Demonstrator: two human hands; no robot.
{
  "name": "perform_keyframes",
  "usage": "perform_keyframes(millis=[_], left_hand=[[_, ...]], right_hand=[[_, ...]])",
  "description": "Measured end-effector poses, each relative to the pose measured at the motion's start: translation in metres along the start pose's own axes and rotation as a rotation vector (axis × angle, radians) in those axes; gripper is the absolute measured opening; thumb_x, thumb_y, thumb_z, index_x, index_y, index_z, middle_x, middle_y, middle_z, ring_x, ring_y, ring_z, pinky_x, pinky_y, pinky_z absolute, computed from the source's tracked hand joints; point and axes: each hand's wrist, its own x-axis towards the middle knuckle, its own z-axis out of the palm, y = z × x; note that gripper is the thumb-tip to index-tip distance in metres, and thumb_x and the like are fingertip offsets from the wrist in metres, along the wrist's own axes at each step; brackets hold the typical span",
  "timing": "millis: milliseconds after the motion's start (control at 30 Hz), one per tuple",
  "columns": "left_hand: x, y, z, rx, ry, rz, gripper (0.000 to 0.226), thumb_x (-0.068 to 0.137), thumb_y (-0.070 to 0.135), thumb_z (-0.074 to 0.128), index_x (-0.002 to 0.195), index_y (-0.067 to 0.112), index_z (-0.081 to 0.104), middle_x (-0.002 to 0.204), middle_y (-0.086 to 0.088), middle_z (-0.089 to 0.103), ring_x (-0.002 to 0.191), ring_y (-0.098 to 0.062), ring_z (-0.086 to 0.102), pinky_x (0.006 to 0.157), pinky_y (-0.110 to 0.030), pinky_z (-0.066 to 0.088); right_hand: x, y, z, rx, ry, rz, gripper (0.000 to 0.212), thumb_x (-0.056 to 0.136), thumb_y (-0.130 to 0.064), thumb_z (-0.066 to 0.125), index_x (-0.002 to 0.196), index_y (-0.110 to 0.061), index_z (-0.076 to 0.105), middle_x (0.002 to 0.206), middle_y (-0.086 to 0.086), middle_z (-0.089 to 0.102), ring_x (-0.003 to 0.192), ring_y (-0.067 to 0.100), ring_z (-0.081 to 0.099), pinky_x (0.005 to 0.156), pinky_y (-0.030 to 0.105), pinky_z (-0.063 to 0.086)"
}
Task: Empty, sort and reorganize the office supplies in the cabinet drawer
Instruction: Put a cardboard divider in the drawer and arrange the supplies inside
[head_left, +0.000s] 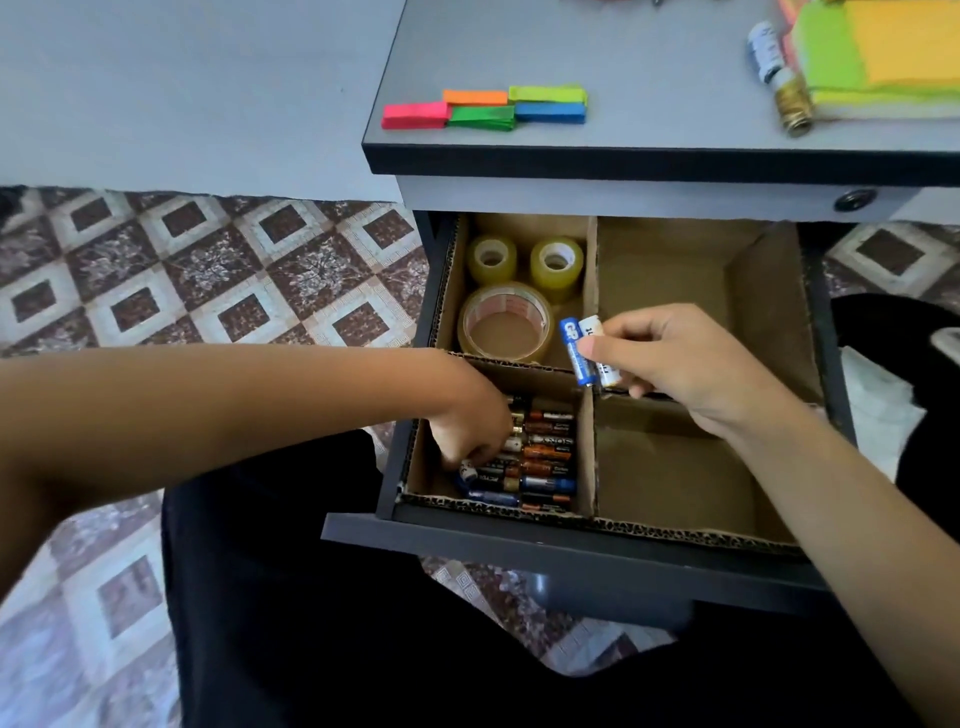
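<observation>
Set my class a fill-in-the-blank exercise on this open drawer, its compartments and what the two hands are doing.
Cardboard dividers split the drawer into ___ compartments.
The back-left compartment holds ___ tape rolls.
The right hand pinches ___ cells, one blue, one white.
The left hand reaches among the loose ___ in the front-left compartment.
Missing words: four; three; two; batteries.

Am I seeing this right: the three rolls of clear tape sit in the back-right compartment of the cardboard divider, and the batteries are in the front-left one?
Not quite. The head view shows the three rolls of clear adhesive tape in the back-left compartment of the brown cardboard divider, not the back-right. The assorted cylindrical batteries are indeed in the front-left one.
</observation>
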Motion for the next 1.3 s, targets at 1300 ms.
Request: perform_keyframes(millis=[1300], left_hand=[[-0.011,0.001,0.001,-0.197,0.046,-0.173,0.028,0.095,0.003,0.039,0.108,0.006,0.064,0.104,-0.007,0.053,0.087,-0.017,0.042,0.068,-0.024,0.033]], right_hand=[[-0.001,0.002,0.001,-0.014,-0.042,-0.035,0.017,0.087,-0.022,0.064,0.072,-0.018,0.071,0.058,-0.004,0.06,0.057,0.005,0.047,0.05,0.018,0.039]])
